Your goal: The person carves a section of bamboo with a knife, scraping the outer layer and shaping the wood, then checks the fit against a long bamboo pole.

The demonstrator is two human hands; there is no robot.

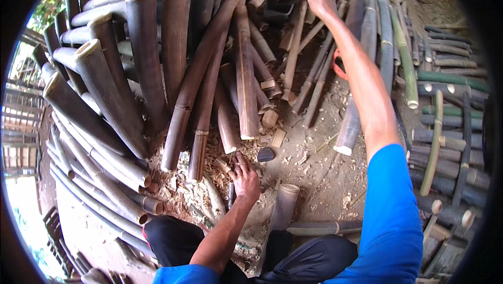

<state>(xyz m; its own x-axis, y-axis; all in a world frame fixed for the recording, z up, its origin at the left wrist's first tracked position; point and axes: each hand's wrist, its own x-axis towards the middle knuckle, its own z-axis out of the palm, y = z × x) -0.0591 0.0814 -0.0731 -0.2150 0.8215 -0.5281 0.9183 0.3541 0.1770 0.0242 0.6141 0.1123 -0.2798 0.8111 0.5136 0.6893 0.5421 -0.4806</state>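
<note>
Near the lower middle, my left hand (245, 179) is closed, with a short split piece of bamboo (223, 166) at its fingertips. Just above those fingers is the pale cut end of a brown bamboo pole (227, 132). Reaching far forward, my right hand (319, 2) is raised high and wrapped round the handle of a dark-bladed chopping knife (287, 0). Its blade points left and is hard to make out against the bamboo behind. A short dark bamboo offcut (265, 154) lies on the ground right of my left hand.
Thick bamboo poles (144, 48) lean in a pile at the left and ahead. Chips and shavings (178, 189) cover the ground. An orange handle (339, 65) shows beside my right forearm. A bamboo stump (285, 200) stands before my knees. More poles (450, 142) lie stacked right.
</note>
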